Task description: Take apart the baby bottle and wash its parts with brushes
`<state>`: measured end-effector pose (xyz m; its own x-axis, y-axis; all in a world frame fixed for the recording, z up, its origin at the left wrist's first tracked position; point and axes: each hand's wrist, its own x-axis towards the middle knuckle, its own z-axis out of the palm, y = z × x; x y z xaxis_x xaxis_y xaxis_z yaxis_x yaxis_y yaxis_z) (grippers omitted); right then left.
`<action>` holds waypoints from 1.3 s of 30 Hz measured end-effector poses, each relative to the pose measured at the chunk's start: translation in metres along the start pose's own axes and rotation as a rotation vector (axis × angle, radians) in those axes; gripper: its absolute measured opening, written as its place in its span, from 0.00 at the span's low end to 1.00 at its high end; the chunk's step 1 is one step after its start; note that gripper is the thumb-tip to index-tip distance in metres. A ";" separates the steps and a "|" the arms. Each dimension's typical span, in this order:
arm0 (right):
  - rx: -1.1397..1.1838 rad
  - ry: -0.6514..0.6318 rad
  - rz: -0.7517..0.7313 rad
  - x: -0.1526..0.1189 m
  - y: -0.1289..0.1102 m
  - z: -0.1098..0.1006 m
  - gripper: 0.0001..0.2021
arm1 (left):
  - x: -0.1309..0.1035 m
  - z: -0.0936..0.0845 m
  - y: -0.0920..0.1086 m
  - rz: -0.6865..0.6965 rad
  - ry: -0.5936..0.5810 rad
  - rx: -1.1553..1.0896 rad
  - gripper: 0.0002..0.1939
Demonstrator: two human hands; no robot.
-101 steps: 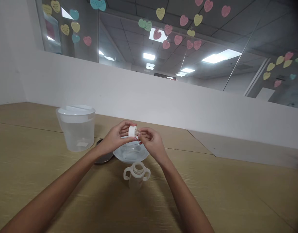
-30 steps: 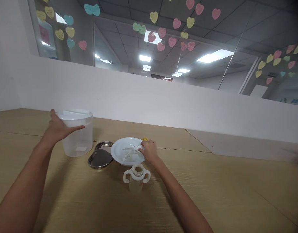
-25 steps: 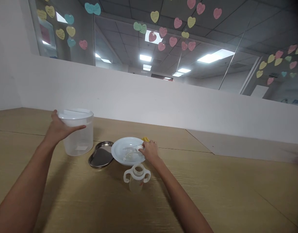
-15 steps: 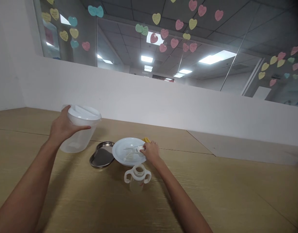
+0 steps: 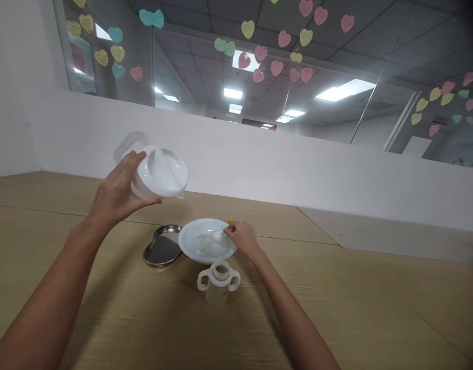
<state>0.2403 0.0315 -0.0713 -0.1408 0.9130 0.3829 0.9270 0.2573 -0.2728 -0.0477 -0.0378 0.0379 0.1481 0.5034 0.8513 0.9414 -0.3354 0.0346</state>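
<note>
left hand (image 5: 115,195): you have it clamped on the pitcher (image 5: 151,174), fingers spread apart from the thumb, some fingertips up by the lid (image 5: 170,174) and the thumb tip under its near edge.
pitcher: held up off the table (image 5: 317,308), tilted, its lid facing you and its spout side leaning toward the bowl (image 5: 187,241); the handle is at the upper left, beyond your fingers.
right hand (image 5: 244,237): at the right rim of the bowl, thumb and fingertips drawn close together by the end of a thin stick (image 5: 213,233); you cannot tell here whether they grip it.
bowl: white, round, resting on the table, with clear and whitish pieces (image 5: 207,248) inside, too indistinct to name.
bottle (image 5: 217,290): upright between you and the bowl, neck open, one handle on each side.
tray (image 5: 163,249): shiny metal, curved, on the bowl's left; whether they touch, you cannot tell.
yellow thing (image 5: 232,220): just behind your right hand, mostly hidden.
wall (image 5: 236,154): white, behind the table, under glass dotted with heart-shaped notes (image 5: 285,39).
</note>
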 end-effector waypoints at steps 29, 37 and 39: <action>0.238 0.402 0.270 -0.013 0.068 -0.053 0.27 | -0.007 0.062 0.034 0.563 -0.104 -0.023 0.35; 0.108 0.135 0.261 -0.068 0.087 0.051 0.19 | -0.003 0.056 0.034 0.550 -0.119 -0.073 0.34; 0.062 0.104 0.231 -0.074 0.085 0.059 0.18 | -0.003 0.055 0.036 0.553 -0.113 -0.072 0.35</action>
<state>0.3089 0.0044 -0.1748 0.1117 0.9131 0.3922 0.9070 0.0675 -0.4156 0.0020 -0.0073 0.0082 0.6482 0.3178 0.6920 0.6921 -0.6250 -0.3612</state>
